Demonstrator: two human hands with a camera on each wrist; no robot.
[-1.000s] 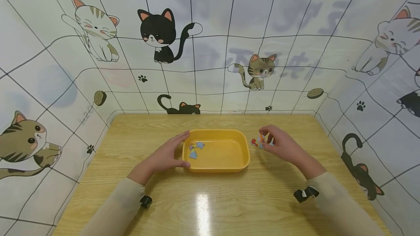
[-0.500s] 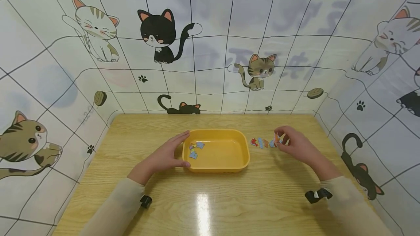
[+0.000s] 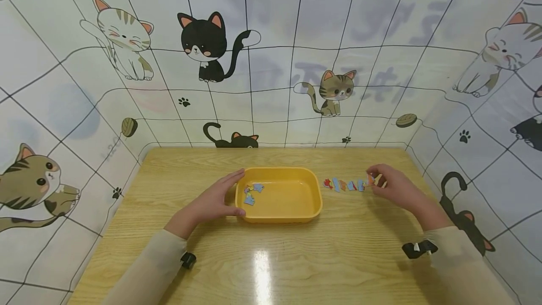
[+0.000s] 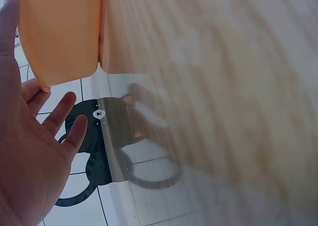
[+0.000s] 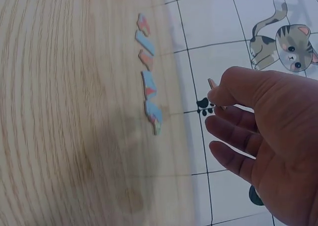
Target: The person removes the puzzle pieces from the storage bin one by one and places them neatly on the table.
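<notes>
In the head view, my left hand [image 3: 216, 197] rests against the left end of a yellow tray [image 3: 279, 219], thumb at the front corner and fingertips at the back one. The left wrist view shows those fingers [image 4: 63, 112] extended loosely beside the tray wall. Between thumb and forefinger, my right hand [image 3: 394, 185] pinches a small orange puzzle piece [image 3: 370, 180], mostly covered by the fingers in the right wrist view. To its left, several flat puzzle pieces lie in a row, among them a red one [image 3: 328, 183], a blue one [image 3: 336, 184] and an orange one [image 3: 343, 185].
Inside the tray's left end lie several more puzzle pieces, including a blue one [image 3: 249, 200]. The wooden table [image 3: 309, 267] meets cat-printed walls [image 3: 271, 65] at the back and on both sides.
My right hand has moved rightward along the row with the orange piece in its fingers, uncovering more of the pieces there. My left hand and the tray have stayed in place.
</notes>
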